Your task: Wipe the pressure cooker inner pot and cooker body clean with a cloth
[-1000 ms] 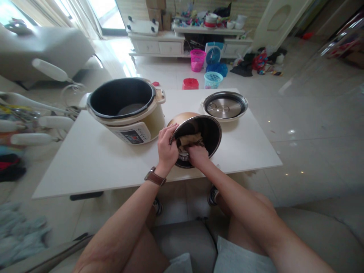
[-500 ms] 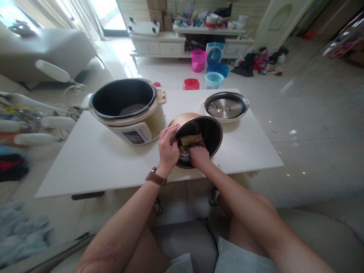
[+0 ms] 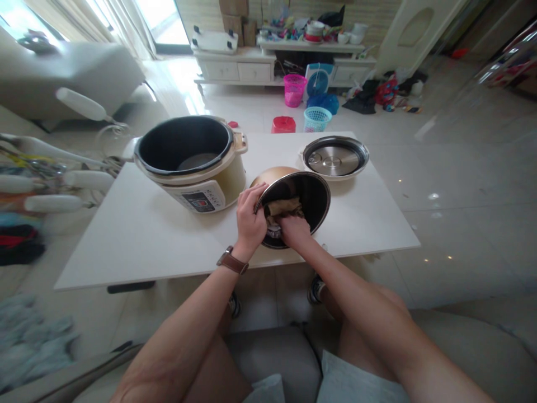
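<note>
"Inner pot [image 3: 312, 193] first: where is it sitting?"

"Middle of the frame, toward the near edge of the white table [image 3: 138, 240]. It's tipped on its side with the mouth turned at me, and a strip of the gold outside shows along the upper left of the rim. I'd say the tilt is there so the dark inside faces me and a hand can get in. My hands hide its lower edge."

"And the hands?"

"My left hand [image 3: 249, 215] is clamped on the left side of the rim, fingers curled over the edge. I read that as a brace, since a round pot on its side would roll. My right hand [image 3: 295, 229] is in the lower part of the mouth, closed down on a brown cloth [image 3: 284, 206] bunched against the inner wall."

"What's around it?"

"The cooker [image 3: 193, 168] stands just up and left of the pot, its dark cavity open. I can't tell whether they touch. The lid [image 3: 334, 158] lies upside down to the upper right, apart from the pot, probably parked there clear of my arms. A brown-strapped watch [image 3: 232, 260] sits on my left wrist."
</note>
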`<state>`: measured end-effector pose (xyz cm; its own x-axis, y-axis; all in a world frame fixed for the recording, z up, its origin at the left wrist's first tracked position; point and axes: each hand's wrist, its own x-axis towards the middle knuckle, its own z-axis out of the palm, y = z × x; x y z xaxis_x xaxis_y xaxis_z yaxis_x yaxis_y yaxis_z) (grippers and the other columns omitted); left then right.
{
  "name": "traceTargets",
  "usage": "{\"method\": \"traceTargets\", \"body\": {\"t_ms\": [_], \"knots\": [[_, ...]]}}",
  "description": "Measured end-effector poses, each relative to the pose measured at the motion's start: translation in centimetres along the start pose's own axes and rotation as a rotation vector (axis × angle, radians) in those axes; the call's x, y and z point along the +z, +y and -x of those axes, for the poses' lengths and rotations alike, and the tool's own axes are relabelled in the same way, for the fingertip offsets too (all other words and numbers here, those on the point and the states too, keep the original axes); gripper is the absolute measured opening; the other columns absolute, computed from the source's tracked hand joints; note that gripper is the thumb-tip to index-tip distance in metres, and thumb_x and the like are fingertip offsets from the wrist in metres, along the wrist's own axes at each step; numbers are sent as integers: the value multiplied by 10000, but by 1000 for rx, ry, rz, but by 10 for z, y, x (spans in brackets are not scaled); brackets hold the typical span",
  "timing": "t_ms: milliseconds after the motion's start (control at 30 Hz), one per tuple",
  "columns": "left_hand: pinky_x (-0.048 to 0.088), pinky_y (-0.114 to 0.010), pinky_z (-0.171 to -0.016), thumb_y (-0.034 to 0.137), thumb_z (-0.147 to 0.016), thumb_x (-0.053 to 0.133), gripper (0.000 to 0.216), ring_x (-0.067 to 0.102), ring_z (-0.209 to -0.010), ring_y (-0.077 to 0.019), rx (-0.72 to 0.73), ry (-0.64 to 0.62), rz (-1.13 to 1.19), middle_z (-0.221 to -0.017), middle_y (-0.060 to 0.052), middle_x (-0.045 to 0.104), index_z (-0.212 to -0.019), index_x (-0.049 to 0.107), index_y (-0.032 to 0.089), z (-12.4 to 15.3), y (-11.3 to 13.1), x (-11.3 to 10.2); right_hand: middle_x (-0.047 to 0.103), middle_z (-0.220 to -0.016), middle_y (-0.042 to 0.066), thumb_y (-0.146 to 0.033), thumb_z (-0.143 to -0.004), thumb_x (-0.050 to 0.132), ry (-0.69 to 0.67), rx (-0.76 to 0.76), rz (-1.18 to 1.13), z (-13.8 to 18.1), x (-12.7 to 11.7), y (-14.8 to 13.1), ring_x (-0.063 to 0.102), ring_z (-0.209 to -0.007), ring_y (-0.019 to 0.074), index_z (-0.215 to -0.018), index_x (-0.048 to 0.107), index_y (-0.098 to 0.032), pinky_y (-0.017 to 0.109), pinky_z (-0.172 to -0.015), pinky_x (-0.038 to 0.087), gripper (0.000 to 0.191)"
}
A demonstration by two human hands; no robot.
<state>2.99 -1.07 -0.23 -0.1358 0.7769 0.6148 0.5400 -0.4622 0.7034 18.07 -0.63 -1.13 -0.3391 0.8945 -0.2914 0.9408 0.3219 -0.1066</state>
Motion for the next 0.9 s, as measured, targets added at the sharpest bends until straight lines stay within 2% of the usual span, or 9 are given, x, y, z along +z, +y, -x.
{"method": "traceTargets", "body": {"t_ms": [267,500,767,900], "knots": [[497,-464,-1165,43,-865,504,513,654,-1280,-260,-15,6,21,-1293,-57,766,-1270,733,260,-1,-1,0,733,-1380,155,-163,-1019,504,-13,6,16,1,-1,-1,751,-1177,288,-1424,699,-293,378,-952,598,467],[501,-451,-1164,30,-872,494,511,657,-1284,-250,24,28,50,-1290,-58,767,-1267,729,254,0,0,1,732,-1379,150,-187,-1025,499,1,-2,16,0,2,-1,764,-1141,287,-1335,741,-281,381,-939,604,404],[505,-472,-1163,54,-902,500,481,654,-1289,-256,4,4,23,-1303,-63,764,-1275,725,259,0,1,1,757,-1321,138,-166,-996,504,22,-7,17,0,4,1,765,-1134,307,-1321,742,-279,407,-929,611,418],[510,-467,-1161,48,-894,497,483,657,-1290,-252,8,7,27,-1295,-62,766,-1266,725,254,0,1,1,737,-1364,146,-163,-999,501,12,-5,22,-1,4,1,762,-1146,297,-1357,722,-288,399,-933,609,439]]}}
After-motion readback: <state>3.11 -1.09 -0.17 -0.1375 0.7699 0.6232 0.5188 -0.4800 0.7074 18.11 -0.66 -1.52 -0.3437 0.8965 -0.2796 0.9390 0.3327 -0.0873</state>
